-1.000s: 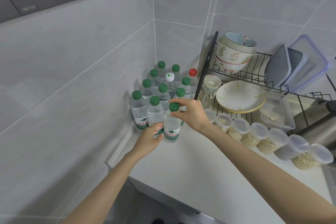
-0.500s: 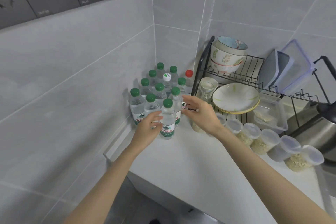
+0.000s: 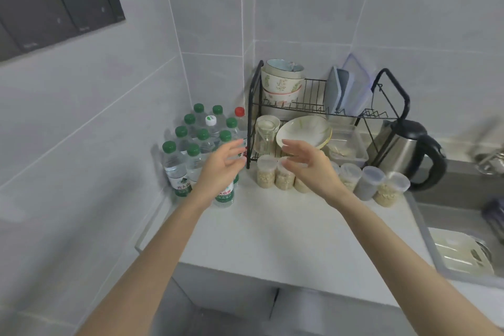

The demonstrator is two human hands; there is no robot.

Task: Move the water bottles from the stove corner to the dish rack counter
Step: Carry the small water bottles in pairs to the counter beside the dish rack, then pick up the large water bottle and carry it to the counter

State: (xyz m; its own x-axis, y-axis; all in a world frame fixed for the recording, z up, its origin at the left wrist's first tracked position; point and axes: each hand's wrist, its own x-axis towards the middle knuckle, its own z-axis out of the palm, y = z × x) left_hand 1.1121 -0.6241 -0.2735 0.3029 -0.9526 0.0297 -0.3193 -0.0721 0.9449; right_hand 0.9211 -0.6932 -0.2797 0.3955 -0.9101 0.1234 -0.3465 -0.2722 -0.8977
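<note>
Left hand [image 3: 221, 169] is wide, with fingers spread and relaxed, and holds nothing. It hovers in front of the foremost clear plastic water bottle [image 3: 224, 195] and hides its cap; contact cannot be confirmed. Right hand [image 3: 308, 165] is likewise wide and empty, raised over the row of clear lidded jars of oats [image 3: 266, 175].

The cluster of green-capped clear water bottles [image 3: 174, 169] stands upright on the pale grey table [image 3: 272, 232], packed into the tiled corner just left of the black wire dish rack [image 3: 316, 112].

Judged step: set-down at the rack side is complete and both hands are free. The next move calls for fetching any bottles left at the stove corner, which is not in view.

Free table lies only in front of the cluster. The jars, the rack's front post and, further right, the steel electric kettle [image 3: 403, 153] bound that space — a careless sweep could topple the front bottles.
</note>
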